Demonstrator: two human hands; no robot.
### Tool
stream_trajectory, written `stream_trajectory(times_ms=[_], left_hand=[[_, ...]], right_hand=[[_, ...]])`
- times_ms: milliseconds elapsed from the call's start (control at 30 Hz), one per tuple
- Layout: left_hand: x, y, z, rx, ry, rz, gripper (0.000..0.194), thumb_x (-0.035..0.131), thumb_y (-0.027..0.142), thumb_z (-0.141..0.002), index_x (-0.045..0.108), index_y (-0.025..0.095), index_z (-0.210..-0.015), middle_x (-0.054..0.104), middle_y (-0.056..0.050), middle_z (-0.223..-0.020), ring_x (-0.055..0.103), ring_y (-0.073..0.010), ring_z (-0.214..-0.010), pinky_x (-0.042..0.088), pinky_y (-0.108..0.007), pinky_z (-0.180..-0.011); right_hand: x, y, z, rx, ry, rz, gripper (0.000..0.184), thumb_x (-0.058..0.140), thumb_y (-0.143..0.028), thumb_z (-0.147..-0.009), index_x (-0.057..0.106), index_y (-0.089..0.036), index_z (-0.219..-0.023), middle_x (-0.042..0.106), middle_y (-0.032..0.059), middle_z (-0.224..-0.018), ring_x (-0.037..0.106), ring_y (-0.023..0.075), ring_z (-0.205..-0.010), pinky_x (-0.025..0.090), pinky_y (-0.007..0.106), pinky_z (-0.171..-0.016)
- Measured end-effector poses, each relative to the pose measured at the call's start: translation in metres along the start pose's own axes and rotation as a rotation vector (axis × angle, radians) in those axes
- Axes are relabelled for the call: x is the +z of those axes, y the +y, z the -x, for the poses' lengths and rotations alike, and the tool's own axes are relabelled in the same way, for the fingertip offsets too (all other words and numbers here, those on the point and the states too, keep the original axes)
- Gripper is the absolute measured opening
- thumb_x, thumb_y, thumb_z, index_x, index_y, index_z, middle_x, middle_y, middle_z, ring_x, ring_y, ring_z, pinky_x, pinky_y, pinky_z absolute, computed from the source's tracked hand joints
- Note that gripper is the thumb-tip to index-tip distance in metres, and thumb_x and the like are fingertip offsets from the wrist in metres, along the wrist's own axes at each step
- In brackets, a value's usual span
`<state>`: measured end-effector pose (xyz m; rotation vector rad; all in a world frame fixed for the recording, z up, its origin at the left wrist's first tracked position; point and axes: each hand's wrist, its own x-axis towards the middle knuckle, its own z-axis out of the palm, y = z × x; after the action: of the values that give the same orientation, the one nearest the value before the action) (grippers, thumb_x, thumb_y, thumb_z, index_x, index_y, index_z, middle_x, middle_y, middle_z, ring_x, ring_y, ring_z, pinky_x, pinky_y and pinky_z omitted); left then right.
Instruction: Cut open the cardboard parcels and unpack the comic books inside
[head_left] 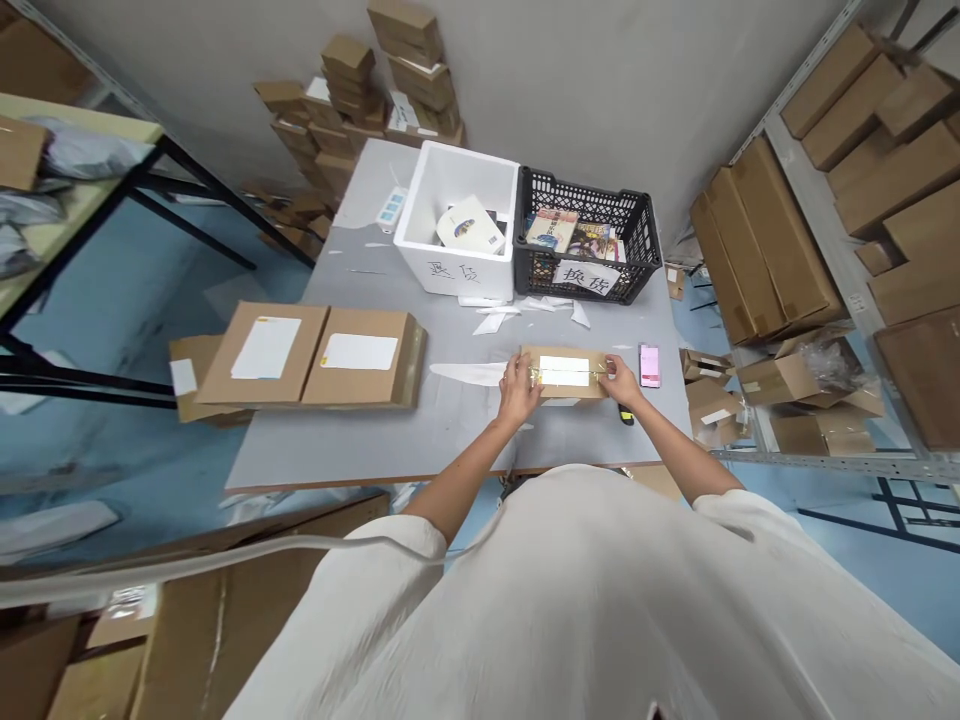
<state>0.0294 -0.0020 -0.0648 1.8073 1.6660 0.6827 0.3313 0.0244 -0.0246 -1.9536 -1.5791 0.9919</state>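
Observation:
A small cardboard box (566, 392) with a white label and clear tape across its top lies on the grey table (465, 428). My left hand (517, 390) grips its left end, fingers bent over the top edge. At the opposite end, my right hand (621, 382) holds the box's right edge, thumb and fingers pinched near the tape. A yellow-and-black box cutter (625, 414) lies just below my right hand, partly hidden by it. Right of that hand is a phone (649, 366) with a pink screen.
Labelled boxes (360, 358) sit at the table's left. Behind stand a white foam bin (457, 270) and a black crate (592, 268), both holding books. Torn white paper (495, 318) lies before them. Shelves (817, 210) with cartons rise at right; a white cable (300, 543) crosses at lower left.

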Motion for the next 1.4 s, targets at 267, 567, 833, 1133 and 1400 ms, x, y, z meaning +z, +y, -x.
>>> stream_trajectory(times_ms=[267, 567, 833, 1133, 1400], left_hand=[[-0.001, -0.005, -0.008, 0.004, 0.033, 0.141, 0.1, 0.071, 0.033, -0.097, 0.02, 0.021, -0.182, 0.042, -0.025, -0.179, 0.043, -0.0389, -0.168, 0.041, -0.061, -0.136], [-0.005, -0.01, -0.001, 0.0, -0.006, 0.1, 0.105, 0.074, 0.038, -0.099, 0.016, 0.025, -0.185, 0.054, -0.021, -0.173, 0.05, -0.0391, -0.162, 0.049, -0.059, -0.129], [-0.011, -0.01, 0.004, 0.086, -0.081, 0.06, 0.092, 0.069, 0.033, -0.099, 0.029, 0.024, -0.181, 0.067, -0.017, -0.159, 0.054, -0.0376, -0.156, 0.045, -0.059, -0.131], [-0.023, 0.012, 0.005, 0.044, -0.066, -0.105, 0.062, 0.067, 0.031, -0.098, 0.059, 0.029, -0.159, 0.069, -0.014, -0.156, 0.05, -0.0379, -0.16, 0.029, -0.06, -0.133], [-0.049, 0.021, 0.022, 0.141, -0.067, -0.072, 0.032, 0.052, 0.036, -0.111, 0.074, 0.027, -0.133, 0.078, -0.005, -0.103, 0.07, -0.0282, -0.119, 0.03, -0.054, -0.13]], right_hand=[[0.003, -0.004, 0.004, 0.025, 0.05, -0.172, 0.059, 0.072, -0.029, -0.082, 0.068, -0.026, -0.14, 0.078, 0.0126, -0.141, 0.078, 0.0295, -0.126, 0.065, 0.052, -0.113], [0.001, -0.005, -0.004, -0.079, 0.099, -0.23, 0.071, 0.066, -0.032, -0.089, 0.056, -0.026, -0.159, 0.071, 0.0169, -0.153, 0.071, 0.0304, -0.137, 0.06, 0.055, -0.117], [-0.004, -0.01, -0.032, -0.27, -0.03, 0.073, 0.057, 0.061, -0.048, -0.104, 0.064, -0.029, -0.158, 0.062, 0.0119, -0.171, 0.049, 0.0391, -0.163, 0.041, 0.067, -0.135], [-0.015, -0.022, -0.066, -0.206, -0.247, 0.354, 0.061, 0.053, -0.051, -0.11, 0.067, -0.021, -0.161, 0.072, 0.0145, -0.16, 0.059, 0.0418, -0.154, 0.047, 0.06, -0.131], [-0.022, -0.04, -0.06, -0.202, -0.342, 0.484, 0.065, 0.044, -0.049, -0.112, 0.059, -0.017, -0.166, 0.067, 0.0168, -0.165, 0.058, 0.041, -0.154, 0.048, 0.056, -0.128]])
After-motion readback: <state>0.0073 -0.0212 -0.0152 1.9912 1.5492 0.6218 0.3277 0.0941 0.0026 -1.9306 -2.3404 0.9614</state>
